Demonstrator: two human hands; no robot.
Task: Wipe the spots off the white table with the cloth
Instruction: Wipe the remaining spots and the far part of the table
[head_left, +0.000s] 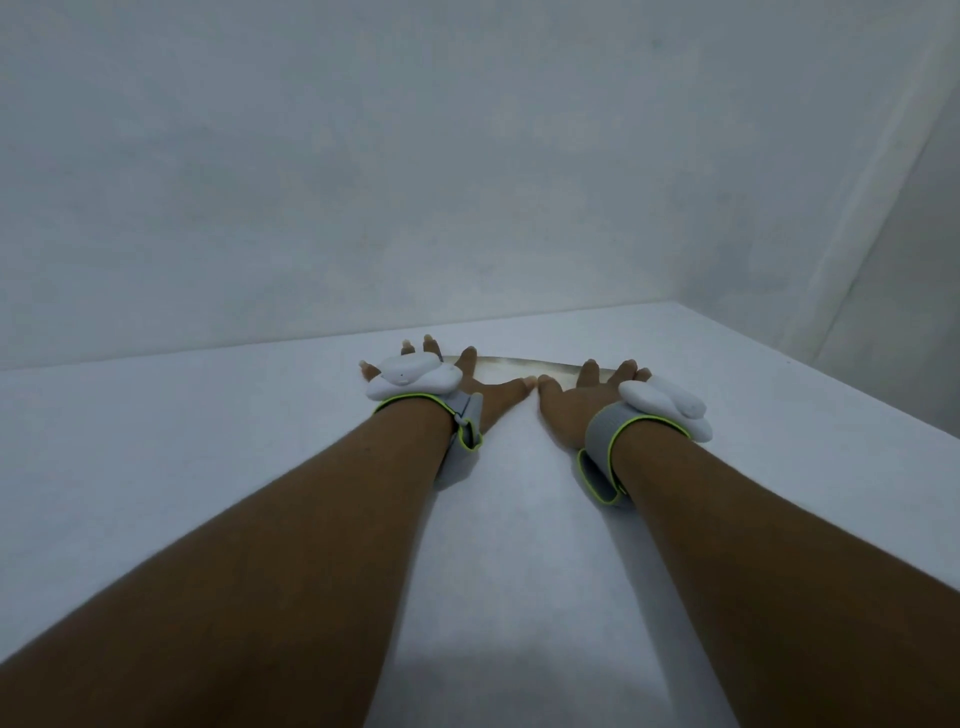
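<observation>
Both of my forearms fill the near part of the view and reach away from me over the white counter (260, 441). On each wrist sits a grey strap with a green edge, carrying a white sensor: the left sensor (410, 383) and the right sensor (670, 408).

At the far end, my left hand (467, 387) and my right hand (571, 402) lie side by side, thumbs almost touching. Their fingers (470, 358) are spread wide and straight, not curled around anything. They press flat on a pale, thin cloth (506, 368), which lies on the far part of the counter, near the wall (467, 156). Only a narrow strip of it shows between and beyond my hands, and the sensors cover part of both hands.

I see no spots on the counter from here; they may be under the cloth, or too faint in this soft picture.

What can go wrong, in my judgement:
- With flat fingers I only press the cloth, so if I push fast it may slip out, or fold under my palms and wipe less surface.
- My arms are stretched far, so the pressure is probably weak, and a dried spot could stay.
- The cloth is near the wall, so a forward stroke could push it against the wall and bunch it.
- Because my hands hide the area, I could miss a spot completely.
</observation>
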